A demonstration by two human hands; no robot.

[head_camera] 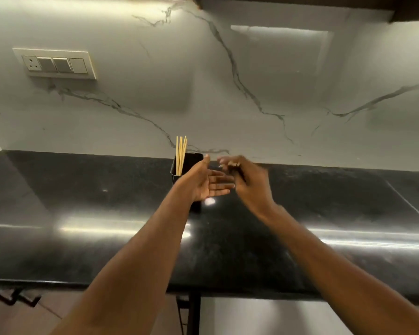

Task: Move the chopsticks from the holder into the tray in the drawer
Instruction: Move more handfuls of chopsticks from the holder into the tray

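Several pale wooden chopsticks [181, 154], thin and straight, stand nearly upright in a dark, square-sided holder [188, 165] on the far half of the surface [82, 213], close to the wall. Their upper ends fan slightly apart above the holder's rim. The holder looks smooth and black, and its near side is partly hidden by the left hand [207, 183].

That left hand is held palm up with fingers spread and flat, thumb raised toward the holder's right edge; it grips nothing. The right hand [248, 180] hovers just beside it on the right, blurred, its fingers loosely curled; whether it pinches anything cannot be told. Both bare forearms reach in from the near edge.

The surface is polished black stone, finely speckled, with a rounded near edge that catches long bright streaks of reflected light. Behind it rises a glossy white marble-look wall [252, 93] crossed by thin grey veins. A cream rectangular switch plate [56, 64] with a socket sits on the wall at far left. No drawer or tray shows in this view.
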